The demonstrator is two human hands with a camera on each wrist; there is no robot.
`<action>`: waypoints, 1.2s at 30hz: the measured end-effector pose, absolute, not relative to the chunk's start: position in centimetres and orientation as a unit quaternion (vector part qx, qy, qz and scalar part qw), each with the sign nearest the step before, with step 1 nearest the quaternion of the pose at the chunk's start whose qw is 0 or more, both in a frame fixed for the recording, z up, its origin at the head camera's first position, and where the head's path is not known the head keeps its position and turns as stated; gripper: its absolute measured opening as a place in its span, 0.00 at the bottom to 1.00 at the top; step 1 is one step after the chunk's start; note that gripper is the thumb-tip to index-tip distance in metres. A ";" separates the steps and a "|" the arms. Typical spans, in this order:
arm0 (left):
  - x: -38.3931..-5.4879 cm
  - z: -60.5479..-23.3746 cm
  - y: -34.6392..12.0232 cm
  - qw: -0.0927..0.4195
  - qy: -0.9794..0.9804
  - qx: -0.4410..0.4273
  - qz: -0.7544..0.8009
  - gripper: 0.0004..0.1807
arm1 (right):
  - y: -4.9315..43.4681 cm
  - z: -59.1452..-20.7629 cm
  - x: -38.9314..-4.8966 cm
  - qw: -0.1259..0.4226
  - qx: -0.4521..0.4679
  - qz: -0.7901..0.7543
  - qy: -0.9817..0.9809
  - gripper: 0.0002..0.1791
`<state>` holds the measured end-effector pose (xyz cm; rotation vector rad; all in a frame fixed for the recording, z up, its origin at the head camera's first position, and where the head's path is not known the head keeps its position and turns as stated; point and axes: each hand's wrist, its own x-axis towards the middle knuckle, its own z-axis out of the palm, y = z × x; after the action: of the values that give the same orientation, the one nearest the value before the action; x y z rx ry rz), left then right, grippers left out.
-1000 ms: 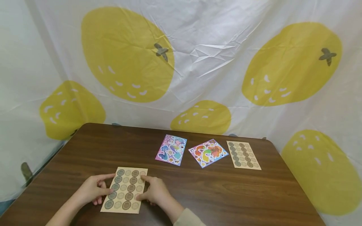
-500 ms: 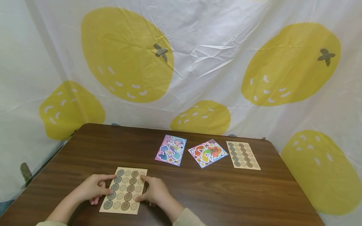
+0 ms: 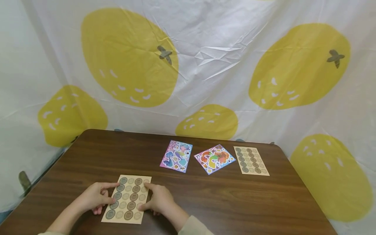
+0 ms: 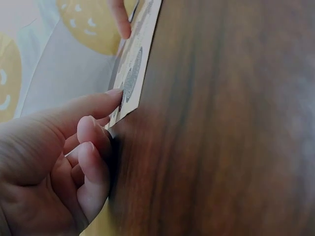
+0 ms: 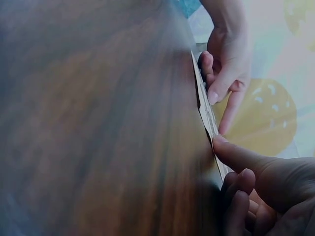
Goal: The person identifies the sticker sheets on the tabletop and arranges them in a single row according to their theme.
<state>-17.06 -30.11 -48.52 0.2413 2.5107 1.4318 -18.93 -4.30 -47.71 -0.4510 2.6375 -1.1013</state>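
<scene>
A cream sticker sheet (image 3: 125, 205) with columns of round grey-green, tan and brown stickers lies at the near left of the table. My left hand (image 3: 95, 196) holds its left edge, thumb on the top face and index finger stretched out along the margin. On the opposite edge my right hand (image 3: 159, 198) holds it in a mirrored way, thumb and index finger on the face. In the left wrist view the left thumb (image 4: 101, 104) presses near the sheet's corner, the other fingers curled beside the edge. The right thumb (image 5: 231, 150) rests on the margin in the right wrist view.
Farther back on the brown wooden table (image 3: 223, 202) lie a blue-pink mermaid sticker sheet (image 3: 176, 156), an orange-green mermaid sticker sheet (image 3: 214, 159) and a second cream round-sticker sheet (image 3: 251, 160). A white curtain (image 3: 205, 81) with yellow fruit prints hangs behind the table.
Everything in the head view has shifted slightly left. Both hands keep the same hold on the cream sheet.
</scene>
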 end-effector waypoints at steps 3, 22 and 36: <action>-16.9 -48.5 -30.1 0.122 0.858 0.078 0.493 0.38 | -4.3 -47.6 -18.9 0.126 -0.159 -0.378 0.903 0.45; -17.0 -48.0 -30.0 0.108 0.862 0.077 0.489 0.37 | -2.5 -47.8 -19.4 0.142 -0.217 -0.492 0.831 0.40; -17.4 -46.2 -28.7 0.046 0.866 0.074 0.493 0.35 | -0.8 -47.9 -20.5 0.083 -0.244 -0.502 0.826 0.35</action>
<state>-17.36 -28.74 -46.21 0.2252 2.6424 1.5038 -20.50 -0.77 -47.89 -0.7280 2.4651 -1.4991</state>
